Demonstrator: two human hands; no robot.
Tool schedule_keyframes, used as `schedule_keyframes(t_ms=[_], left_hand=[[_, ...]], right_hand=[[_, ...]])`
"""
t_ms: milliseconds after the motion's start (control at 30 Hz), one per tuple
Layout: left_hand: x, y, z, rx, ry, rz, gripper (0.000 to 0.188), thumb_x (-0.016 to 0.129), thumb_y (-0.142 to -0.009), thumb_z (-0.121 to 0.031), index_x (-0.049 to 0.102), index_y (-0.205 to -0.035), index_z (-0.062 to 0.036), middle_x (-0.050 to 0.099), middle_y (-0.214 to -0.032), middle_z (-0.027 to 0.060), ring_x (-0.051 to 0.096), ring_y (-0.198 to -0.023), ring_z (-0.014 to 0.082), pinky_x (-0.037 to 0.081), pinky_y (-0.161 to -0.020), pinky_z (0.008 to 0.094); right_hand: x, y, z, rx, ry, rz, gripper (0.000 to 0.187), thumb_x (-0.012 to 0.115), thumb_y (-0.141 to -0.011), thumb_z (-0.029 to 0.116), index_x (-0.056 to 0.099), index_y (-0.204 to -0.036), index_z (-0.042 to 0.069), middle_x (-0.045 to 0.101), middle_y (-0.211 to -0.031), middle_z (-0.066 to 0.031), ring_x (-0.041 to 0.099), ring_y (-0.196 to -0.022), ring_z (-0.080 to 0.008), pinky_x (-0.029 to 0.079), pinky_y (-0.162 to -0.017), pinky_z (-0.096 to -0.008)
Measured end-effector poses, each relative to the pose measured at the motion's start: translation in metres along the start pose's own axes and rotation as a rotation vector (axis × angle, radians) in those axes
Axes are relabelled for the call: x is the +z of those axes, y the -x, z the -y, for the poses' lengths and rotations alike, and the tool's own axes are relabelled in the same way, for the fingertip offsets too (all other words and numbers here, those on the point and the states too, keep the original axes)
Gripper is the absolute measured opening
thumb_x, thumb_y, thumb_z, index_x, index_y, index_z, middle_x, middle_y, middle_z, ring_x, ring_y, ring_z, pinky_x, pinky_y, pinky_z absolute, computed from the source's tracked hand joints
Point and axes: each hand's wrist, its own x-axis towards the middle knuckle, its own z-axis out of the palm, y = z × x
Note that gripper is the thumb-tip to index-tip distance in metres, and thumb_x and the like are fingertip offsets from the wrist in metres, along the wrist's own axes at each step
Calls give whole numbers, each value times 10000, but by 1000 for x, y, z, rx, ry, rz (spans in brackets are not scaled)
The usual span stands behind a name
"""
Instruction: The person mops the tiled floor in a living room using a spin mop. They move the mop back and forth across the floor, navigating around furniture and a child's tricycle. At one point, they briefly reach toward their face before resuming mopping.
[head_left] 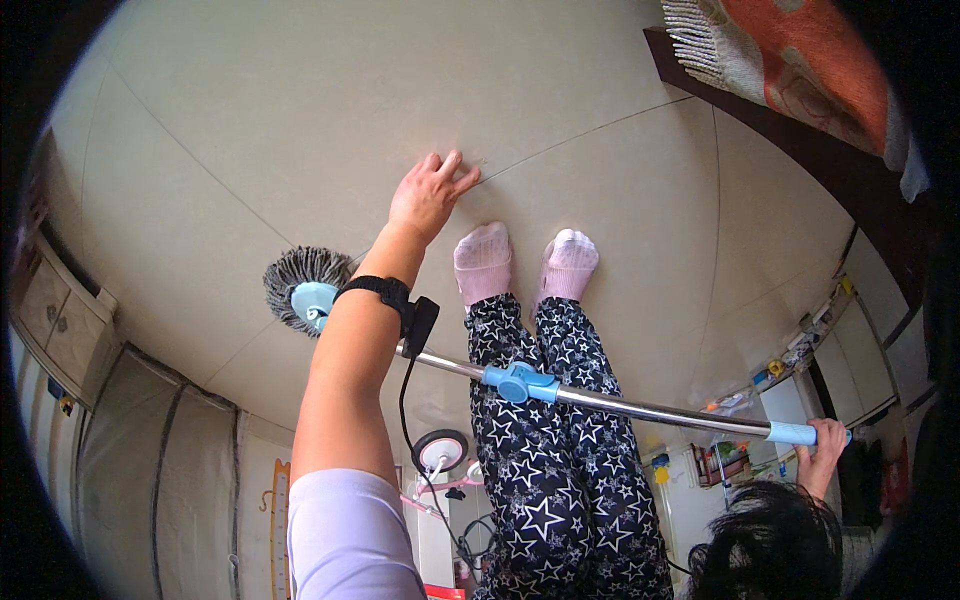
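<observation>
My left hand (430, 196) reaches out over the tiled floor just beyond my feet, its fingers apart and nothing visible in them. A small faint mark or scrap lies near its fingertips, too small to name. My right hand (822, 458) is wrapped round the light-blue end grip of a mop (640, 407) at the right. The mop's metal pole slants across in front of my legs, with a blue clamp (518, 382) midway. Its grey string head (290, 270), with a light-blue disc, is at the left, partly hidden behind my left forearm.
My feet (485, 262) in pink-and-white socks stand on the floor. A dark wooden furniture edge (760, 125) with an orange fringed blanket (820, 50) is at the upper right. A pink wheeled toy or bike (440, 452) stands behind my legs. A pale cabinet (65, 310) is at the left.
</observation>
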Motion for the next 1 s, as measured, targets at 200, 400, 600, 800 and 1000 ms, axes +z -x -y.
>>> schedule_keyframes(t_ms=[200, 400, 600, 800, 1000], left_hand=[[5, 1, 0, -21, 38, 38, 624, 577, -872, -155, 413, -1437, -362, 473, -1294, 10, 538, -1029, 187, 492, -910, 283], [4, 3, 0, -10, 8, 6, 702, 570, -858, -107, 365, -1482, -356, 489, -1275, 24, 549, -1007, 194, 521, -885, 280], [9, 3, -3, -9, 9, 54, 698, 580, -848, -104, 382, -1468, -357, 484, -1258, 18, 546, -987, 183, 508, -896, 272], [18, 4, -3, 2, -3, 18, 705, 575, -845, -105, 372, -1480, -336, 489, -1243, 16, 536, -989, 179, 503, -899, 273], [23, 9, -4, 9, 21, -6, 718, 570, -846, -100, 360, -1491, -338, 507, -1210, 19, 540, -988, 176, 502, -904, 274]], right_hand=[[-1, -7, 24, 16, -12, 4, 330, 700, -705, 35, 580, -1012, 32, 523, -1026, -143, 483, -1126, -380, 274, -1141, -507], [4, -8, 34, 32, -5, -2, 345, 712, -692, 35, 584, -1012, 41, 512, -1017, -141, 479, -1115, -384, 290, -1121, -507], [11, -12, 33, 8, 9, 4, 373, 730, -680, 48, 595, -1028, 56, 502, -1021, -142, 475, -1113, -386, 295, -1109, -508], [19, -18, 35, 3, 17, 8, 384, 731, -671, 42, 599, -1031, 58, 502, -1023, -148, 466, -1128, -394, 293, -1108, -514], [21, -23, 49, 16, -21, 39, 395, 740, -655, 22, 606, -1026, 52, 510, -1029, -143, 464, -1134, -389, 304, -1083, -510]])
